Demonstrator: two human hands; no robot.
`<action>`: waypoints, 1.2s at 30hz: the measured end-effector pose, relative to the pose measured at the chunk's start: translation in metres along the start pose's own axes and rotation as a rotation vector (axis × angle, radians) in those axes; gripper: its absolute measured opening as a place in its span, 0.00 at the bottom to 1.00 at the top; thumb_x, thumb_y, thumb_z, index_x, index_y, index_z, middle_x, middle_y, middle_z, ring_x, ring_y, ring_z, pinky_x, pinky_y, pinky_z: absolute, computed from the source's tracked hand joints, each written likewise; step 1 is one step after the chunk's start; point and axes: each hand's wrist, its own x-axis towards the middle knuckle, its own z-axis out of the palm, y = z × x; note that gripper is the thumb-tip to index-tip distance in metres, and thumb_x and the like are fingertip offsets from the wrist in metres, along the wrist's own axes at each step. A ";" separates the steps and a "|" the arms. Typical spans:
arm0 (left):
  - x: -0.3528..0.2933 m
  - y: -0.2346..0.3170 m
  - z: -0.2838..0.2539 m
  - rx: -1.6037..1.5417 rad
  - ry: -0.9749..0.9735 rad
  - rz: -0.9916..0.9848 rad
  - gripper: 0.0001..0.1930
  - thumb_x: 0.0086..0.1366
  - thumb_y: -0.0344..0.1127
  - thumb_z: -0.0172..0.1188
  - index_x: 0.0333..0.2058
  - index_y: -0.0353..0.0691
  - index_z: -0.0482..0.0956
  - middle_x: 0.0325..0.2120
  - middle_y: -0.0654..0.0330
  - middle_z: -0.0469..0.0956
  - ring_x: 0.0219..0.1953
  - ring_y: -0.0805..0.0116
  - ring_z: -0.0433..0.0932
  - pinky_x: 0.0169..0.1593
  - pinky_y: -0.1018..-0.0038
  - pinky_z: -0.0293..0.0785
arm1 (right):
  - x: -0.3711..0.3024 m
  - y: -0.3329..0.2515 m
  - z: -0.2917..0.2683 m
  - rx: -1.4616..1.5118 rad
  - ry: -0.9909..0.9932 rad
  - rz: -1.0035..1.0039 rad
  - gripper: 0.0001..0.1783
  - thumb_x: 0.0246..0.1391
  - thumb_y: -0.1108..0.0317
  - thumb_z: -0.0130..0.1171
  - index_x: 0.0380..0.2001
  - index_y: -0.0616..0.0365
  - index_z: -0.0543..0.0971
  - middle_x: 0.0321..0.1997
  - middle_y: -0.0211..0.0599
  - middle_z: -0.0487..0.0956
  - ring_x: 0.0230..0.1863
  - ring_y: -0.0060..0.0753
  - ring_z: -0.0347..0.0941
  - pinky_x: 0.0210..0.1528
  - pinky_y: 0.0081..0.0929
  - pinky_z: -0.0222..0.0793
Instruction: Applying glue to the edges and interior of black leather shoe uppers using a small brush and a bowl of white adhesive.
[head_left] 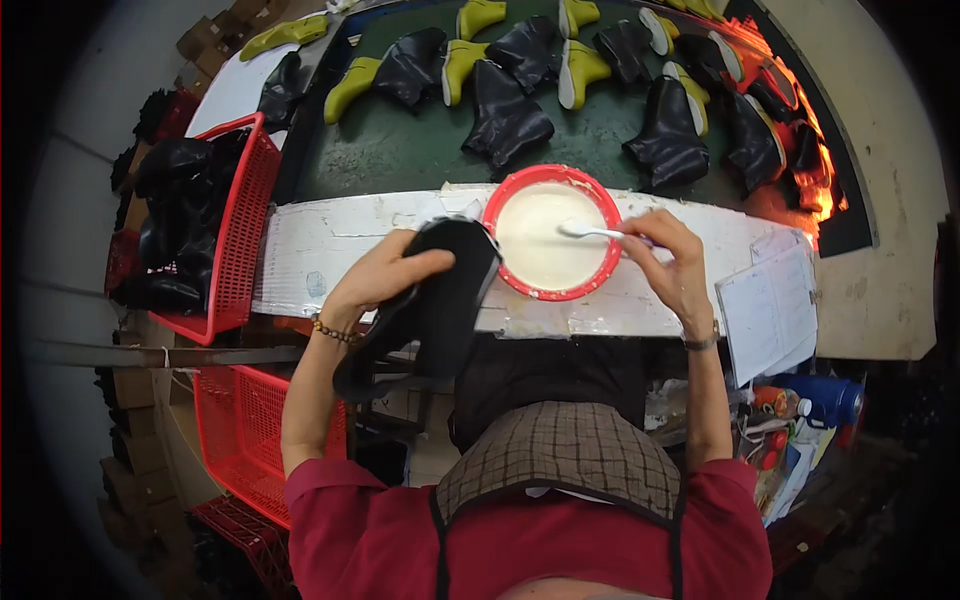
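My left hand [385, 272] grips a black boot upper [440, 300] by its edge, thumb on top. The upper hangs tilted just left of a round red bowl [607, 270] and looks slightly blurred. Thick cream-coloured liquid [535, 245] fills much of the bowl, with dried smears along its rim. My right hand [668, 262] pinches the handle of a small white toothbrush-like brush [590, 231] at the bowl's right side. Its bristle end is over or in the liquid; I cannot tell how deep.
Beyond the white ledge [350, 215], a green belt [350, 160] carries black boot uppers [505, 118] and yellow-green foot-shaped lasts [580, 75]. An orange glow [825, 185] marks its right end. A red basket [245, 215] of black uppers stands left; papers [768, 310] lie right.
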 end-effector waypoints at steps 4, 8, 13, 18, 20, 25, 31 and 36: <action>-0.003 0.030 0.028 0.162 -0.226 -0.055 0.19 0.65 0.44 0.70 0.41 0.29 0.85 0.30 0.63 0.83 0.33 0.77 0.79 0.36 0.78 0.74 | 0.032 -0.029 0.010 -0.009 -0.154 -0.247 0.09 0.49 0.65 0.75 0.36 0.49 0.89 0.32 0.24 0.83 0.34 0.24 0.74 0.46 0.29 0.60; -0.008 0.053 0.033 0.028 -0.207 0.011 0.18 0.66 0.41 0.70 0.41 0.28 0.85 0.31 0.63 0.85 0.33 0.78 0.80 0.37 0.79 0.76 | 0.035 -0.017 0.015 -0.025 -0.117 -0.292 0.08 0.49 0.63 0.76 0.34 0.47 0.90 0.32 0.21 0.83 0.37 0.22 0.73 0.51 0.30 0.56; -0.011 0.052 0.025 -0.104 0.019 0.149 0.15 0.70 0.38 0.66 0.41 0.28 0.84 0.31 0.62 0.85 0.33 0.79 0.80 0.38 0.78 0.77 | 0.022 -0.021 0.021 -0.057 -0.021 -0.246 0.07 0.49 0.63 0.76 0.34 0.46 0.90 0.32 0.21 0.83 0.37 0.21 0.73 0.50 0.29 0.56; -0.007 0.049 0.031 -0.169 0.215 0.367 0.13 0.72 0.35 0.63 0.41 0.27 0.84 0.32 0.64 0.85 0.34 0.80 0.79 0.38 0.79 0.76 | 0.007 -0.029 0.028 -0.020 -0.038 -0.220 0.09 0.46 0.68 0.77 0.34 0.49 0.90 0.33 0.23 0.84 0.38 0.23 0.76 0.51 0.29 0.60; 0.000 0.040 0.023 -0.118 0.286 0.400 0.12 0.72 0.34 0.62 0.40 0.27 0.83 0.31 0.66 0.84 0.33 0.82 0.78 0.37 0.79 0.74 | 0.005 -0.029 0.035 0.016 -0.051 -0.204 0.07 0.49 0.64 0.76 0.34 0.47 0.89 0.32 0.20 0.83 0.36 0.19 0.75 0.48 0.27 0.57; 0.022 0.037 -0.007 0.493 0.770 0.388 0.16 0.71 0.39 0.61 0.43 0.28 0.82 0.28 0.52 0.85 0.30 0.61 0.83 0.38 0.65 0.76 | 0.010 -0.013 0.029 0.038 0.016 0.049 0.07 0.54 0.66 0.72 0.37 0.53 0.89 0.31 0.29 0.83 0.32 0.29 0.79 0.38 0.30 0.71; 0.048 -0.071 -0.032 0.292 0.585 0.332 0.49 0.59 0.48 0.75 0.72 0.36 0.58 0.57 0.38 0.77 0.56 0.47 0.79 0.57 0.60 0.73 | -0.006 0.017 0.011 -0.478 -0.081 0.138 0.07 0.52 0.64 0.69 0.31 0.54 0.87 0.31 0.35 0.81 0.32 0.41 0.80 0.36 0.39 0.74; -0.008 -0.091 -0.014 0.697 0.295 0.147 0.76 0.36 0.56 0.85 0.77 0.44 0.42 0.65 0.37 0.65 0.68 0.37 0.64 0.67 0.44 0.64 | -0.009 0.010 0.008 -0.564 -0.125 0.179 0.08 0.51 0.64 0.72 0.33 0.55 0.88 0.31 0.34 0.84 0.33 0.37 0.82 0.35 0.34 0.75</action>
